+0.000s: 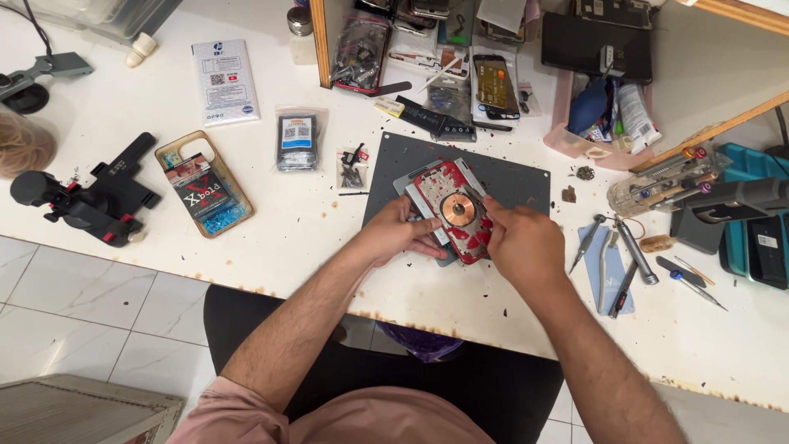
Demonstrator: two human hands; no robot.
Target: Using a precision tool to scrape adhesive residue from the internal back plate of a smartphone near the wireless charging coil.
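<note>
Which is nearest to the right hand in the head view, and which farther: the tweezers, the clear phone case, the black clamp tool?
From the right hand:
1. Tweezers, just to its right on the blue cloth.
2. Clear phone case, well to the left, beyond the left hand.
3. Black clamp tool, farthest, near the table's left edge.

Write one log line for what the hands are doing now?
left hand: holds red phone back | right hand: grips its right edge | under: grey mat | tools: right, untouched

Both bare forearms reach forward and converge. The left hand (397, 233) lies palm down, fingers curled in a closed grip. The right hand (519, 242) is knuckles up, fingertips pinched together, close beside the left.
</note>
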